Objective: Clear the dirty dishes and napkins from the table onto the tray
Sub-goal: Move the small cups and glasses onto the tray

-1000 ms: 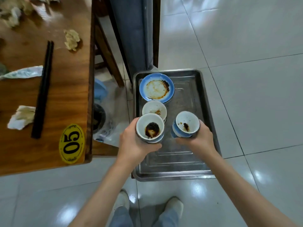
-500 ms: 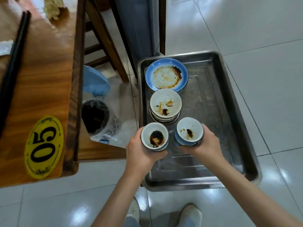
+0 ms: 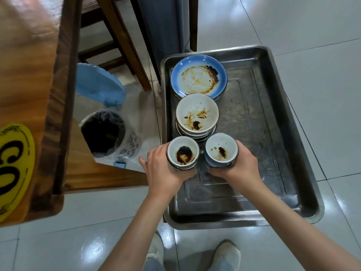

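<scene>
A steel tray [image 3: 273, 145] lies low beside the wooden table [image 3: 29, 75]. On its far left sits a blue-rimmed plate [image 3: 198, 77] smeared with sauce. Just in front of the plate stands a stack of white bowls [image 3: 197, 114], stained inside. My left hand [image 3: 162, 169] grips a small stained cup [image 3: 183, 152] just above the tray. My right hand [image 3: 240, 163] grips a second stained cup [image 3: 221, 149] with a blue outside, right beside the first. Both cups hang close in front of the bowl stack.
A lined bin [image 3: 109, 133] with its blue lid [image 3: 99, 85] raised stands under the table's edge, left of the tray. A yellow number sticker [image 3: 13, 169] marks the table corner. Chair legs [image 3: 121, 40] and a grey panel stand behind. My shoes [image 3: 226, 255] are below on the tiled floor.
Both hands have lowered the two cups toward the tray, close behind the bowl stack. The view has dropped and moved in, so the table top with napkins and chopsticks has left the frame.
</scene>
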`<state>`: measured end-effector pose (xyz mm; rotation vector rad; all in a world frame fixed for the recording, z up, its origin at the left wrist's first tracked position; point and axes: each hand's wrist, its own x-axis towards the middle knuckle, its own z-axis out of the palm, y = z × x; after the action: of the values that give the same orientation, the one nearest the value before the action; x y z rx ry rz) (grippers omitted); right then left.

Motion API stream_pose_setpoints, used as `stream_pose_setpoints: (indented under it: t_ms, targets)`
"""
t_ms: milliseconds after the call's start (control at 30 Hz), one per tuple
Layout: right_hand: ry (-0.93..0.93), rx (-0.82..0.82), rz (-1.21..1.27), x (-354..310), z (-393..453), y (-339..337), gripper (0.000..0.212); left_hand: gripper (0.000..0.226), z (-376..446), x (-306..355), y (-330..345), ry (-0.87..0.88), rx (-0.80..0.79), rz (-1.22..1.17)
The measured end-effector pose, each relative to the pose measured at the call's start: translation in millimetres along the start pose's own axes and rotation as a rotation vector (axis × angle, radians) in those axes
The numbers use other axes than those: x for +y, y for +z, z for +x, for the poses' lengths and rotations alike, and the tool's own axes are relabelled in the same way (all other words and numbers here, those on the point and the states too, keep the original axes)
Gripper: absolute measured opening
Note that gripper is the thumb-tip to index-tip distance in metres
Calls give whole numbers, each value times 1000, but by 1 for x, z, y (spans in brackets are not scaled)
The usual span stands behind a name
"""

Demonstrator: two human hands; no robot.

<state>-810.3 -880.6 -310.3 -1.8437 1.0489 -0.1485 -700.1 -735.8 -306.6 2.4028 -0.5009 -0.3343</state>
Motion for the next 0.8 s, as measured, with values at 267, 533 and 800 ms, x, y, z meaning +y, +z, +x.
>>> stream_pose_setpoints:
  t_ms: [267,533,800]
  targets:
    - [-38,-16,-22,-4,5,2,68,73,5,-5,7,-4,-3,7]
    - [-55,-49,-27,-5,8,-1,69,76,8,-7,9,29,-18,49]
    - [-53,-49,-17,-3,9,0,72,78,9,-7,9,41,-24,53]
